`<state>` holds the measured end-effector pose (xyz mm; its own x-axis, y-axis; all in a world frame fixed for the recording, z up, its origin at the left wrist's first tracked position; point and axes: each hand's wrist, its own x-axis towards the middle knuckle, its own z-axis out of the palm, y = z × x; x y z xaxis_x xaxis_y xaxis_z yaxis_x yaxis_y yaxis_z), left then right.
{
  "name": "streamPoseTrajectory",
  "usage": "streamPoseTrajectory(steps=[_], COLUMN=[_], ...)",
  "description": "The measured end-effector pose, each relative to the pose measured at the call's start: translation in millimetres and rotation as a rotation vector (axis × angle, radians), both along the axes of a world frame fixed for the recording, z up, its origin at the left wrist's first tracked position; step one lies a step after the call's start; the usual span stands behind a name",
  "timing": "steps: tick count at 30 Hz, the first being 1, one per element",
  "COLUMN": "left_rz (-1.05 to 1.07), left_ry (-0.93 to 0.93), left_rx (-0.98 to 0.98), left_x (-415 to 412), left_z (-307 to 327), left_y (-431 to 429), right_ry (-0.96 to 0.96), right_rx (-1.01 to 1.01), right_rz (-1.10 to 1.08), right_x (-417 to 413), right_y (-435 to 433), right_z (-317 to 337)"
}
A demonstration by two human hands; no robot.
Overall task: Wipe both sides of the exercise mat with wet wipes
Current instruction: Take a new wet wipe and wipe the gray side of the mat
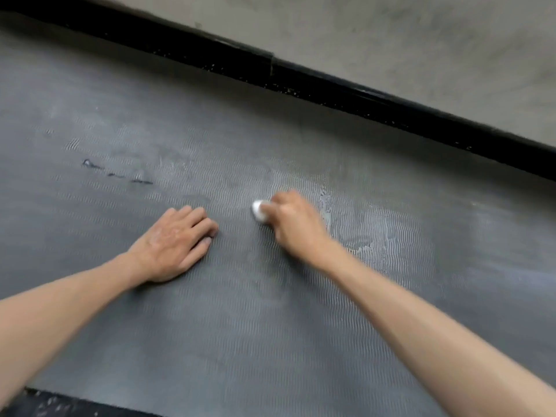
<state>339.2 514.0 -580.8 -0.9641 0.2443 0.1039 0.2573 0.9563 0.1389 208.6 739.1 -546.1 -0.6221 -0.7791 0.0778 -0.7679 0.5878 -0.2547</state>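
I observe a grey exercise mat with a fine wavy ribbed surface [240, 326] lying flat and filling most of the view. The left hand [173, 242] rests palm down on it, fingers close together, tips bent onto the surface. The right hand [293, 224] is blurred; its fingers are curled round a small bunched white wet wipe [258, 210], which touches the mat near the middle. Pale wet streaks [326, 212] lie just beside that hand. Dark scuff marks [117, 173] sit up and to the left of the left hand. A black speckled floor strip [331, 91] borders the mat's far edge.
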Motion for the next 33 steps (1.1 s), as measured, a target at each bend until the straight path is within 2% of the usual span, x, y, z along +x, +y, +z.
streamPoseTrajectory(steps=[3,5,8,11,12,16,18,21,23,25,28,29,33], left_rz=[0.047,0.150,0.356,0.486,0.513,0.611,0.633,0.635,0.639,0.652,0.652,0.651,0.648], left_ry=[0.066,0.074,0.055,0.036,0.044,0.116,0.114,0.093,0.088,0.087,0.095,0.105,0.085], left_rx=[-0.049,-0.064,-0.009,0.090,0.122,0.157,0.180,0.196,0.192,0.198,0.200,0.195,0.179], left_x=[5.2,10.5,18.8,25.2,26.7,30.4,29.3,27.6,29.1,29.3,28.5,28.4,29.7], left_z=[-0.1,3.5,7.2,5.7,4.1,-2.8,-3.2,-2.4,-3.8,-5.2,-5.6,-4.7,-3.0], left_y=[5.0,11.2,29.4,48.2,52.8,64.8,66.4,66.4,66.7,67.3,66.9,66.7,67.0], right_ry=[0.077,0.063,-0.054,-0.193,-0.197,-0.095,-0.116,-0.251,-0.309,-0.282,-0.180,-0.170,-0.264], right_rx=[0.008,-0.030,-0.079,0.018,0.020,-0.067,-0.116,-0.107,-0.038,-0.022,-0.128,-0.132,-0.014], right_rz=[-0.149,-0.140,0.106,0.349,0.335,0.056,0.080,0.300,0.406,0.333,0.098,0.100,0.416], right_x=[-39.7,-25.3,51.4,98.5,92.7,73.2,108.4,183.8,192.3,166.6,134.9,142.2,214.6], right_y=[-3.9,-6.0,17.6,41.8,36.7,12.4,24.1,65.5,75.7,64.4,53.7,58.0,110.5], right_z=[2.8,4.4,6.6,7.6,6.3,-1.7,-3.7,0.6,3.0,0.3,-1.9,-0.8,8.4])
